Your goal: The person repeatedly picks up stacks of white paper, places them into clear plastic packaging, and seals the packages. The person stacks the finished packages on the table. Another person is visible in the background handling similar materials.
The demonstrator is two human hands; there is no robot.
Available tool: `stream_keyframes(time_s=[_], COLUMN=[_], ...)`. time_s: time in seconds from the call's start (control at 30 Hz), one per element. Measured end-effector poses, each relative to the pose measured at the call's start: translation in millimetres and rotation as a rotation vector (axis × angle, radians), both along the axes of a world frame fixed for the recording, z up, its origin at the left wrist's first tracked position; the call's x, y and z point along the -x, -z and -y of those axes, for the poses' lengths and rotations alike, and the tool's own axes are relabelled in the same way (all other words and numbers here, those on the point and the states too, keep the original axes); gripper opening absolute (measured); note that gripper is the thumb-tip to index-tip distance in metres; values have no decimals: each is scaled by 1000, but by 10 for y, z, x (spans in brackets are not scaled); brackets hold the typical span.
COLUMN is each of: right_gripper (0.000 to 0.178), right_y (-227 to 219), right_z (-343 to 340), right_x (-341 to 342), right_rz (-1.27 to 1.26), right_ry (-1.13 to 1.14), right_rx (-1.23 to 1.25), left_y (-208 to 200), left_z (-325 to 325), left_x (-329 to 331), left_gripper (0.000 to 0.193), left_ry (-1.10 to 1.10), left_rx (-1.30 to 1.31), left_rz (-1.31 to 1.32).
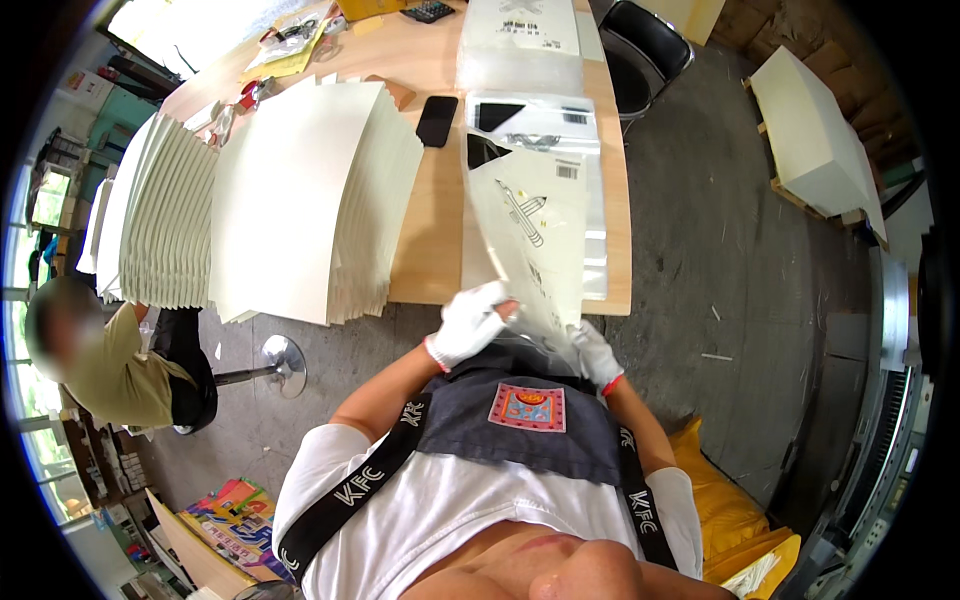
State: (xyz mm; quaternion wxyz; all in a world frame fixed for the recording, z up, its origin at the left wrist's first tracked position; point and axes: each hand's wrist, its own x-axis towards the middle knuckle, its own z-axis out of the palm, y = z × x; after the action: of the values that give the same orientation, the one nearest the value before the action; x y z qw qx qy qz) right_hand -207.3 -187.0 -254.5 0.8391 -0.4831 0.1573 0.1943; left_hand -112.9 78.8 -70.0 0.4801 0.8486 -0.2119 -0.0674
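Both my hands wear white gloves with red cuffs. Between them is a clear plastic packet [535, 215] with a pencil drawing, a barcode and a black corner. It leans up from my lap over the table's near edge. My left hand [470, 325] pinches its lower left edge, fingers curled. At its lower right corner, my right hand [595, 355] grips the packet, its fingertips partly hidden. Under the raised packet, similar packets [594, 240] lie flat on the table. Left of them stands a tall stack of white paper sheets [285, 200], its layers fanned along the side.
The wooden table [425, 265] also bears a black phone [437, 121], another fanned paper stack [165, 215] and more packets [520, 65]. A person [120, 360] sits at the left. A black chair [645, 60] stands right of the table, and a white stack on a pallet [815, 130] beyond it.
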Motion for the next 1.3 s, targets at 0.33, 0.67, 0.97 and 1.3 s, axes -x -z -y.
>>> stream_keyframes(time_s=[0.33,0.67,0.97,1.3], right_gripper=[29,66,69,33], right_y=[-998,-2057,-540,-1098], right_z=[206,670,671,859], right_x=[-2108,-5438,-6210,-4468], right_rz=[308,532,87,85], right_ry=[131,256,301,-47], right_rx=[-72,466,666,191], left_y=[-1118,-848,905,877], left_z=[498,590,329,663], left_x=[-1291,-4403,-5482,-3970], left_gripper=[15,25,29,29], left_ry=[54,-586,-738,-811], left_rx=[345,947,-67,345], left_rz=[758,335,-271,334])
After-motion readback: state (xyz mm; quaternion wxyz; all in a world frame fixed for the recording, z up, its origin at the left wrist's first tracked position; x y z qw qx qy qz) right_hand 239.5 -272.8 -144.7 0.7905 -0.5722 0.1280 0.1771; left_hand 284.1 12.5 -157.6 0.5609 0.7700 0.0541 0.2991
